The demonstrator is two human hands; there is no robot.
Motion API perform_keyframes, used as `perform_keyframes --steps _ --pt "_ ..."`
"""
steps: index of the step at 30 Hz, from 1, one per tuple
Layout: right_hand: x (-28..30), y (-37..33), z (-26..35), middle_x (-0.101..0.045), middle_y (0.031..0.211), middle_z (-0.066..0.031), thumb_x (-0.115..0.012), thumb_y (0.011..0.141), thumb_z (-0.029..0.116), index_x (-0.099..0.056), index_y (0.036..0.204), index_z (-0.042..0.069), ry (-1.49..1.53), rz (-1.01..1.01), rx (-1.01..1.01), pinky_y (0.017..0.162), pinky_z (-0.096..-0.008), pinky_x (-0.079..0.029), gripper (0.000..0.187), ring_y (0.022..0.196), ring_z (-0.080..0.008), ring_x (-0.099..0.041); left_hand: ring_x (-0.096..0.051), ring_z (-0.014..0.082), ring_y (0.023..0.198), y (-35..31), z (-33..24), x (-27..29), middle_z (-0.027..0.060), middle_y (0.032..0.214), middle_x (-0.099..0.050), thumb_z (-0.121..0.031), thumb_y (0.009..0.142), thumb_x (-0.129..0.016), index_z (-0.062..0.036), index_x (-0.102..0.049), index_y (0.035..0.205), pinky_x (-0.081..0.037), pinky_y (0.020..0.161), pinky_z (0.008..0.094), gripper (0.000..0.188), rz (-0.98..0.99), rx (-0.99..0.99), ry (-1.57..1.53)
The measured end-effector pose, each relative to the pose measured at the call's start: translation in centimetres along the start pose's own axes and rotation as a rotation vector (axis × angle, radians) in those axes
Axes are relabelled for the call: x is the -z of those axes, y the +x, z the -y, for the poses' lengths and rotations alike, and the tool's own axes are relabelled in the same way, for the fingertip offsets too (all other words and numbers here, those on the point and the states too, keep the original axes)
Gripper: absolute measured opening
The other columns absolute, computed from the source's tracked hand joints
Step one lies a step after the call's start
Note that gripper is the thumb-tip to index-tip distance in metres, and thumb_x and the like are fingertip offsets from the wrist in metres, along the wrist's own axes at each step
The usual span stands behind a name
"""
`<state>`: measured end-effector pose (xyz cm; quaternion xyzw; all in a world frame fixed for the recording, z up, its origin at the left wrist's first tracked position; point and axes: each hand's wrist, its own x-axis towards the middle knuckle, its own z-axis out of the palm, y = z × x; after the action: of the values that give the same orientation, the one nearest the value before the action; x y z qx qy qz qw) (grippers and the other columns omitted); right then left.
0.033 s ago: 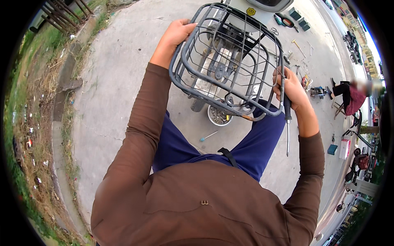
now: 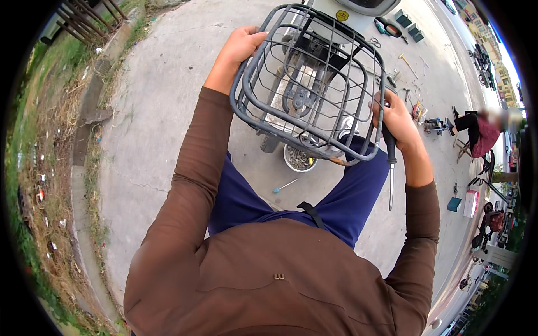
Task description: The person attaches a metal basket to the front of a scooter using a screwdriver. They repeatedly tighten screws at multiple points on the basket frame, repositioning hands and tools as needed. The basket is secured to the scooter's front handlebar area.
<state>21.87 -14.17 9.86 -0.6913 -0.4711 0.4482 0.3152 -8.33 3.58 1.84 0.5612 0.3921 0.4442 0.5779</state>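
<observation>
A dark wire basket with a thick tubular rim is tilted in front of me, below the light front of a scooter. My left hand is closed on the rim at its far left. At the basket's right side, my right hand has its fingers curled at the rim. That same hand holds a screwdriver, black handle against the palm and long shaft pointing down toward me. Through the wires show the scooter's wheel and fork parts, partly hidden.
A white bucket of small metal parts stands below the basket, with another screwdriver on the concrete nearby. Tools, including a yellow-handled hammer, lie at the far right. Farther right sits a person. A kerb runs along the left.
The basket has shifted very slightly left. My right hand and its screwdriver have moved a little left and up with it; my left hand still holds the rim.
</observation>
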Motion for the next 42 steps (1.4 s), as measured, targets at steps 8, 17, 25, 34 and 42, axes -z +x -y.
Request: perform_keyframes --steps 8,17,25,34,42 --pt "-1.1 2.7 -4.1 -0.055 0.062 -0.0073 -0.076 0.073 0.022 -0.052 0.099 0.001 -0.484 -0.535 0.336 0.055 -0.032 -0.043 0.041 0.056 -0.016 -0.053 -0.031 0.0051 0.048 -0.9 -1.2 -1.2 -0.0043 0.057 -0.043 -0.015 0.082 -0.064 -0.0081 -0.05 0.063 -0.023 0.047 0.0226 0.024 -0.034 0.006 -0.146" --pt "-2.2 3.6 -4.0 -0.051 0.059 0.0016 -0.057 0.077 0.001 -0.046 0.132 0.0 0.195 -0.481 0.357 0.044 -0.0216 -0.037 0.055 0.048 -0.0045 -0.045 -0.033 0.0036 0.047 -1.5 -1.2 -0.8 -0.0058 0.057 -0.04 -0.016 0.088 -0.059 -0.0108 -0.046 0.066 -0.033 0.048 0.0193 0.026 -0.032 0.001 -0.146" --pt "-2.5 3.9 -4.3 -0.052 0.059 -0.0001 -0.058 0.079 0.002 -0.043 0.132 -0.005 0.245 -0.508 0.361 0.043 -0.0204 -0.037 0.056 0.045 -0.0055 -0.046 -0.033 0.0032 0.052 -0.6 -0.2 0.0 -0.0056 0.06 -0.041 -0.014 0.085 -0.06 -0.0078 -0.049 0.071 -0.026 0.047 0.0199 0.018 0.029 -0.019 -0.183" --pt "-2.9 3.9 -4.3 -0.054 0.061 -0.0019 -0.058 0.082 0.005 -0.042 0.131 -0.006 0.326 -0.491 0.376 0.042 -0.0207 -0.037 0.053 0.045 -0.0068 -0.048 -0.032 0.0036 0.051 -0.2 0.0 0.4 -0.0057 0.06 -0.041 -0.014 0.087 -0.057 -0.0078 -0.052 0.072 -0.026 0.047 0.0196 0.017 0.076 -0.052 -0.166" --pt "-2.1 4.5 -8.3 -0.057 0.084 -0.0138 -0.053 0.094 0.03 -0.047 0.116 -0.007 0.562 -0.607 0.416 0.04 -0.0279 -0.042 0.044 0.047 -0.0128 -0.051 -0.051 0.0092 0.062 0.4 0.8 3.5 0.0029 0.068 -0.055 -0.027 0.095 -0.051 -0.0027 -0.058 0.09 -0.038 0.055 0.022 0.026 0.203 -0.062 -0.102"
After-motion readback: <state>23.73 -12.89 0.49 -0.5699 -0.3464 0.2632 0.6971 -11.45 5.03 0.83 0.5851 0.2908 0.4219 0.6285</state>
